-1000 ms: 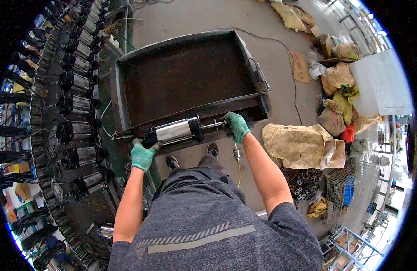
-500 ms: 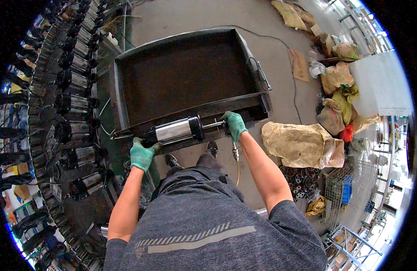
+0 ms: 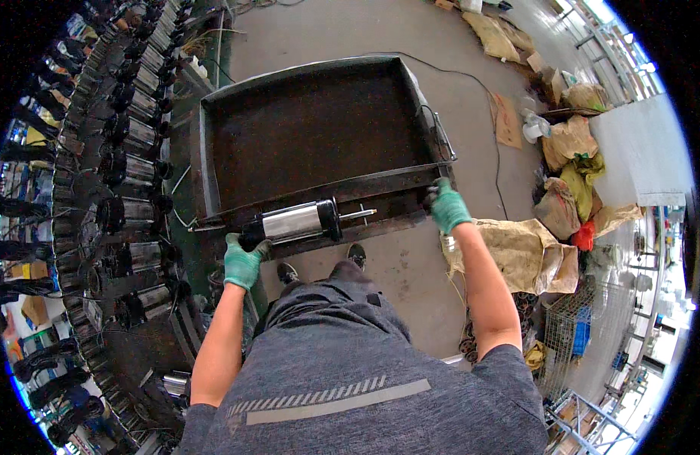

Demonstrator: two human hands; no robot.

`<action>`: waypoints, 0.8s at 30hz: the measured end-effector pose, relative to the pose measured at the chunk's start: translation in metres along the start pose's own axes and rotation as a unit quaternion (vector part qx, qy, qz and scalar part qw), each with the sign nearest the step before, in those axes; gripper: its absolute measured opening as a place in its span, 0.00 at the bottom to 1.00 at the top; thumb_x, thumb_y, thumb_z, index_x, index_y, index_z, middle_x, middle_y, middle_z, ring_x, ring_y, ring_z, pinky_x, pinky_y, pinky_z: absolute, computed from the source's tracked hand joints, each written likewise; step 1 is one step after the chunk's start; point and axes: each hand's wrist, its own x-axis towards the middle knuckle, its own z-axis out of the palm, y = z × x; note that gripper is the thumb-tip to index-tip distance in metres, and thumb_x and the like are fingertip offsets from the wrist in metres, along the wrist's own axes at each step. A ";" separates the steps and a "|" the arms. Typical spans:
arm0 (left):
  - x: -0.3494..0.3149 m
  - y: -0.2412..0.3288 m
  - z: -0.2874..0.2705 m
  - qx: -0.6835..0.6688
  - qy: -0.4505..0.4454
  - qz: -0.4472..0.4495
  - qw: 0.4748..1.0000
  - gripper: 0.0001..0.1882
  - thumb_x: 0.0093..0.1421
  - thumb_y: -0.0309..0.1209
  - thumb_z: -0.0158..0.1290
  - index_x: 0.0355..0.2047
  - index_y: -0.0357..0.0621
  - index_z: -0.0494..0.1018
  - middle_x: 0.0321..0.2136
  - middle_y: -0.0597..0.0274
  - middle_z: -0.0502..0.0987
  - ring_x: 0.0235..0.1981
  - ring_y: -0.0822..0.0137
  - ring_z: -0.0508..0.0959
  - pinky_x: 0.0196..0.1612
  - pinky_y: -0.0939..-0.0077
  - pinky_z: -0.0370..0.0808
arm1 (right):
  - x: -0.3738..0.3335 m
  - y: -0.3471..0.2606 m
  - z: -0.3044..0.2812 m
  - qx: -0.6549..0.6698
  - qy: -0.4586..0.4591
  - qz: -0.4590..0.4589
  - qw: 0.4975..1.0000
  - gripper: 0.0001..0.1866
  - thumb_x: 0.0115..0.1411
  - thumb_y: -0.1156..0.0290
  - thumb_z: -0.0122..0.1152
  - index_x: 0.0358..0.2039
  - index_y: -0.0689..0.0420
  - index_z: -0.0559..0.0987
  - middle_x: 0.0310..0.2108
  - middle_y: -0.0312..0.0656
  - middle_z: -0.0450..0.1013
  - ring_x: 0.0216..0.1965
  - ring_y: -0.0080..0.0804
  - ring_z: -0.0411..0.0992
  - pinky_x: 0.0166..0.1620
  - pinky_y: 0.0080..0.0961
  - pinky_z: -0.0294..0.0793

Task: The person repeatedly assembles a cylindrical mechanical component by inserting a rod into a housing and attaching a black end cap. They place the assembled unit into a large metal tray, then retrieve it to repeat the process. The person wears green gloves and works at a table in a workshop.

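My left fingers (image 3: 233, 243) grip cylinder (image 3: 293, 222), likely steadying; shaft (image 3: 356, 215) left of curled right fingers (image 3: 444, 199), hold unclear; next calls for steadiness.

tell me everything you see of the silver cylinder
The cylinder has a shiny, metal-looking silver body between black ends, and a thin silvery rod with a small crossbar juts from the right one. It lies on its side along the near side of the tray, right end slightly farther away; the left hand touches its left end.
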 end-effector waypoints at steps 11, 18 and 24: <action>0.005 -0.015 0.005 -0.056 -0.003 0.002 0.998 0.39 0.50 0.48 0.73 0.52 0.35 0.66 0.42 0.47 0.81 0.43 0.55 0.80 0.49 0.63 0.76 | 0.090 0.031 -0.009 -0.247 -0.017 0.026 0.969 0.18 0.66 0.60 0.49 0.48 0.56 0.80 0.46 0.55 0.79 0.48 0.57 0.78 0.50 0.50 0.78; -0.004 0.028 -0.013 -0.010 -0.014 -0.041 0.999 0.39 0.50 0.44 0.71 0.54 0.34 0.65 0.45 0.38 0.80 0.48 0.42 0.80 0.51 0.56 0.76 | 0.091 0.032 -0.012 -0.090 0.029 0.019 0.995 0.25 0.67 0.46 0.50 0.48 0.55 0.79 0.48 0.58 0.78 0.50 0.63 0.75 0.49 0.53 0.75; -0.004 0.035 -0.026 0.028 -0.059 -0.039 0.997 0.34 0.53 0.48 0.69 0.48 0.35 0.68 0.41 0.36 0.80 0.46 0.40 0.80 0.49 0.53 0.75 | 0.025 -0.055 0.021 0.099 0.137 -0.102 0.980 0.18 0.68 0.55 0.58 0.43 0.58 0.78 0.40 0.53 0.80 0.42 0.55 0.78 0.44 0.46 0.75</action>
